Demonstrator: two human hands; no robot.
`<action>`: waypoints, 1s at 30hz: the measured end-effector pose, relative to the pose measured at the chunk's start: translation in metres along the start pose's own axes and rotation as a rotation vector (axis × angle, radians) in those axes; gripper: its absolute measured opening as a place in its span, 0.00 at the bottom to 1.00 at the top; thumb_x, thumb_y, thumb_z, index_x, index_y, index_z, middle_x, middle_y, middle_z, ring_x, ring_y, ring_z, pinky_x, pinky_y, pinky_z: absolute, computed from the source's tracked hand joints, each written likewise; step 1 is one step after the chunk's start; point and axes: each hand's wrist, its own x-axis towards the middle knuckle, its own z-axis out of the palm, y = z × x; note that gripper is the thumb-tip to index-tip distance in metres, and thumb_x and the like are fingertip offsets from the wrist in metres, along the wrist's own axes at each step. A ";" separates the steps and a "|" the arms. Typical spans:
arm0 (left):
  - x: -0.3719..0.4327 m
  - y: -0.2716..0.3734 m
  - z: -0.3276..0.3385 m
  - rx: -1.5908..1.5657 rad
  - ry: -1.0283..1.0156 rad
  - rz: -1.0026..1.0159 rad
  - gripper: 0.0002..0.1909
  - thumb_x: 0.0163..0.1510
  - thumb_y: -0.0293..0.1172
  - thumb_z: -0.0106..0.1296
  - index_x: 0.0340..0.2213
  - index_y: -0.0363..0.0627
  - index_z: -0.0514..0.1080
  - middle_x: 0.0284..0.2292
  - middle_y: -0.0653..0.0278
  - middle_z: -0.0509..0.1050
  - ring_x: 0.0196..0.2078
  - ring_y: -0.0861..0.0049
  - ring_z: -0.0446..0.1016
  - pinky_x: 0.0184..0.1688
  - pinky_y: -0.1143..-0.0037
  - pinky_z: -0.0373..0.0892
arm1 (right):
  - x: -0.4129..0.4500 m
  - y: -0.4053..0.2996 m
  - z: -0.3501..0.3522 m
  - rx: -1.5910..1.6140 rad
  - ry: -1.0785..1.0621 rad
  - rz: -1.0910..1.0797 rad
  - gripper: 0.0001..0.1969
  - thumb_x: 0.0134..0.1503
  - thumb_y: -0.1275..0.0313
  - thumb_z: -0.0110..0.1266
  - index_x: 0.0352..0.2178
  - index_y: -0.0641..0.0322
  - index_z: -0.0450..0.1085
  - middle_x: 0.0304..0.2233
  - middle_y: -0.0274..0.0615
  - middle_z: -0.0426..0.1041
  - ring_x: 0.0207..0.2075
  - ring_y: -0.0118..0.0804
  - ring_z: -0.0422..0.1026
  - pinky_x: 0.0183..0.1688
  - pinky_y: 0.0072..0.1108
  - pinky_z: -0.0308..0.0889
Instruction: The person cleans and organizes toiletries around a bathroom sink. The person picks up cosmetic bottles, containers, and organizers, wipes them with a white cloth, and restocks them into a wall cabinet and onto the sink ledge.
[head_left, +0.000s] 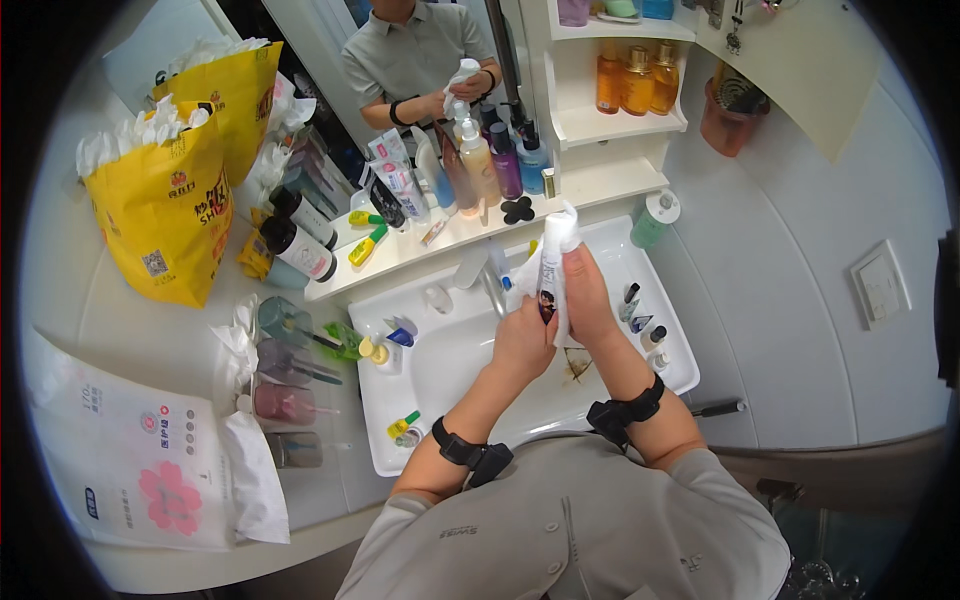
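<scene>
Above the white washbasin (457, 360), a printed tube-like container (548, 289) is partly wrapped in a white tissue (559, 232). My left hand (527, 339) grips the lower end of the container. My right hand (586, 292) presses the tissue against its right side, thumb pointing up. The tissue and fingers hide most of the container, so its exact kind is unclear. Behind the hands is the metal faucet (493, 289). A small brown stain or debris (577, 365) shows in the basin below my right wrist.
Small bottles (655, 337) line the basin's right rim; a pump bottle (381, 354) stands on its left. Tubes and bottles crowd the mirror ledge (420, 251). At left are several toothbrush cups (285, 403), a tissue pack (142, 450) and a yellow bag (161, 210). A green-labelled bottle (655, 219) stands back right.
</scene>
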 end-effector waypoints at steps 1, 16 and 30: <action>-0.001 -0.001 -0.002 0.080 -0.038 -0.048 0.12 0.53 0.32 0.48 0.34 0.35 0.62 0.22 0.45 0.71 0.28 0.46 0.71 0.30 0.60 0.67 | -0.001 0.003 0.000 0.002 0.002 -0.005 0.18 0.63 0.57 0.38 0.44 0.61 0.60 0.33 0.34 0.65 0.36 0.23 0.64 0.39 0.18 0.63; 0.027 0.004 -0.073 -0.437 0.030 -0.139 0.20 0.56 0.36 0.50 0.47 0.36 0.67 0.32 0.62 0.75 0.32 0.80 0.72 0.36 0.79 0.67 | -0.008 0.022 -0.021 -0.277 -0.297 0.151 0.22 0.63 0.56 0.38 0.46 0.65 0.64 0.39 0.33 0.69 0.40 0.22 0.65 0.43 0.16 0.62; 0.029 -0.009 -0.058 -0.366 0.278 -0.270 0.19 0.52 0.32 0.57 0.43 0.32 0.70 0.27 0.70 0.73 0.27 0.90 0.66 0.28 0.86 0.63 | -0.037 0.013 -0.010 -0.783 -0.329 0.221 0.19 0.61 0.60 0.44 0.45 0.66 0.62 0.30 0.43 0.72 0.31 0.34 0.70 0.35 0.24 0.65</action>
